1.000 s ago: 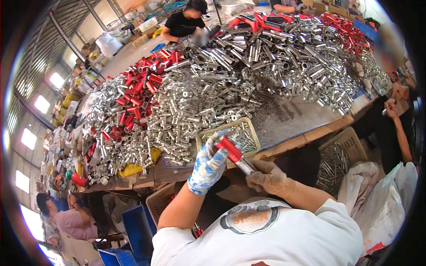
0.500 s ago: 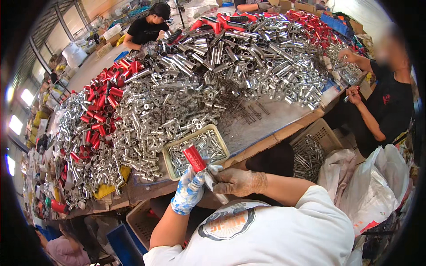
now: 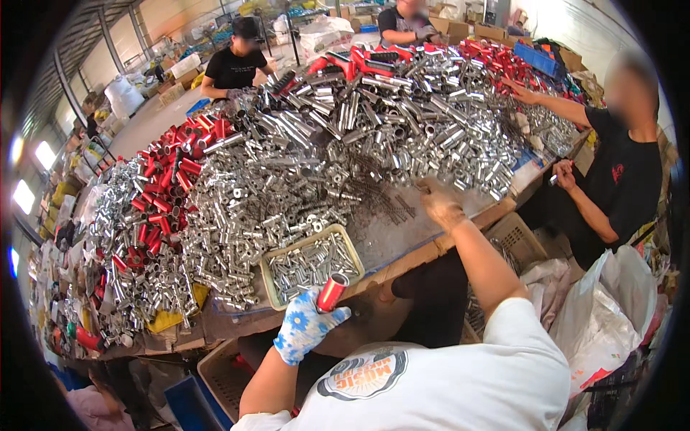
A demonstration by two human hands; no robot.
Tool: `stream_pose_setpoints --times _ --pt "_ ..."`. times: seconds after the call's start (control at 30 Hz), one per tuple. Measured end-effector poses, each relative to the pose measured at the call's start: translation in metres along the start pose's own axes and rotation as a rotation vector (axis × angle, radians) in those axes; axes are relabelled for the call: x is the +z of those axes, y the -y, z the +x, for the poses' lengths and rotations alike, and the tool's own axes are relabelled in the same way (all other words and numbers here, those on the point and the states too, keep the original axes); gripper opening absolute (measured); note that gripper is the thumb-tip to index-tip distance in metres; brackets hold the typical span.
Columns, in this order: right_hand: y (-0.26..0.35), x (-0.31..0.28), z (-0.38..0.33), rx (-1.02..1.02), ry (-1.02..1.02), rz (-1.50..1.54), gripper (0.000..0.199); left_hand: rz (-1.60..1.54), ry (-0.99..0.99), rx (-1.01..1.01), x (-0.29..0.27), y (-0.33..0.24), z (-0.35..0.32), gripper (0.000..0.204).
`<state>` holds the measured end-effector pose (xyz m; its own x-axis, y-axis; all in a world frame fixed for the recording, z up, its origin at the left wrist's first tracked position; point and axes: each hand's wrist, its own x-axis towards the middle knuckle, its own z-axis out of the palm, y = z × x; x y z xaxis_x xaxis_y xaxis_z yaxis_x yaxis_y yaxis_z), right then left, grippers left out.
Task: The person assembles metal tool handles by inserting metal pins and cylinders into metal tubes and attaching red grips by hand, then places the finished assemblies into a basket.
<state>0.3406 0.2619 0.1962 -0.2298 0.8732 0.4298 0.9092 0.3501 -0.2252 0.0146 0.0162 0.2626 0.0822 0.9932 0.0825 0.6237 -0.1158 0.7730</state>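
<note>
In my left hand, gloved in white with blue flowers, is a short red metal tube. The tube stands nearly upright, its silver-rimmed open end facing up, just off the near side of a cream tray of small silver pins. My right hand, in a soiled brownish glove, reaches over the table beside dark coil springs and short silver tubes. Its fingers are blurred, so whether they grip anything cannot be told.
A large heap of silver fittings covers the table, with red tubes at the left. Co-workers stand across the table and at the right, one with an outstretched arm. A plastic crate and white sacks lie right.
My right hand has left the red tube and moved forward and right over the table. My left hand keeps the tube, now turned open end up. The co-worker at right has stretched an arm forward.
</note>
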Motion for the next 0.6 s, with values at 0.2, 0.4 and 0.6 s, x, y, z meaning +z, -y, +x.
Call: stream_pose_setpoints --times 0.2,0.4,0.6 --pt "0.11 -0.071 -0.042 -0.695 0.013 0.752 0.024 0.288 -0.029 0.012 0.004 0.0 0.012 0.033" --pt "0.153 -0.081 -0.069 -0.672 0.287 0.8 0.038 0.301 -0.047 0.172 0.012 -0.008 0.02 0.025" --pt "0.148 -0.066 -0.042 -0.671 0.686 1.016 0.069 0.322 0.03 0.092 -0.001 -0.004 0.031 0.026"
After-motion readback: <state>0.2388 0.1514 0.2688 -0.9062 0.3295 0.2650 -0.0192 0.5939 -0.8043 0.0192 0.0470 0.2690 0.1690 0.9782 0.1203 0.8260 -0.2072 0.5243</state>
